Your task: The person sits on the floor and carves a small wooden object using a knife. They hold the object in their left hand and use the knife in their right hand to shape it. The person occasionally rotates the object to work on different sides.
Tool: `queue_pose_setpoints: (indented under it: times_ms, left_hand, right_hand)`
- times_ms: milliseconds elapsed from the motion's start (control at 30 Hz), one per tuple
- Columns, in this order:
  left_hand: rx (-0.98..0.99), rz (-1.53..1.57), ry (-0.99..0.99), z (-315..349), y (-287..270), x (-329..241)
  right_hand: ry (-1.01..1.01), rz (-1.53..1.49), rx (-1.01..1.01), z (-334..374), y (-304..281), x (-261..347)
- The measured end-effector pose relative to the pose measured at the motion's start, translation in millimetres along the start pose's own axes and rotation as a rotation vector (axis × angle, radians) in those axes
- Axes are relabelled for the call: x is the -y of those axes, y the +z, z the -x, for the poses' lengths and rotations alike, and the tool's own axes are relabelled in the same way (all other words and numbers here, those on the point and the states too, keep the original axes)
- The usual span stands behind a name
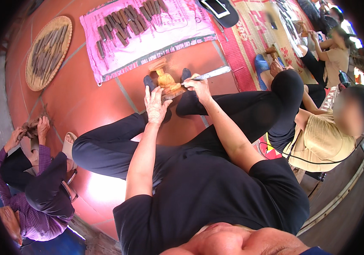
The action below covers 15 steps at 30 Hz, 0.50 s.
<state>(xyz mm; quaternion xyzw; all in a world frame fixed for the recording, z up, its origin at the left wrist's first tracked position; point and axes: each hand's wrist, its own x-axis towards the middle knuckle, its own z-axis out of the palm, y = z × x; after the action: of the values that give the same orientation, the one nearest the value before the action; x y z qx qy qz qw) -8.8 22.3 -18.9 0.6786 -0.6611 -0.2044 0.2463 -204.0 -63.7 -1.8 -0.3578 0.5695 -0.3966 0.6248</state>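
A small orange-brown wooden figure (166,80) stands on the red tiled floor between my two feet. My left hand (155,104) rests against its near side and steadies it. My right hand (197,83) grips a long metal chisel (210,74) whose tip touches the figure's right side. My legs in black trousers stretch out on either side of the carving.
A pink cloth (148,36) with several dark-handled carving tools lies beyond the figure. A round woven tray (48,51) holds more tools at far left. One person sits at lower left, another close on my right, more at top right on a red mat (250,38).
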Motion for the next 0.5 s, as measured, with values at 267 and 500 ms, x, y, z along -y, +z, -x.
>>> queue_pose_setpoints:
  times_ms: [267,500]
  left_hand:
    - [0.034,0.017,0.015,-3,-4,-2]
    - [0.047,0.016,0.000,-3,-6,-2]
  right_hand:
    - [-0.157,0.287,0.038,-10,16,-20]
    - [0.014,-0.017,0.102,-8,2,-12]
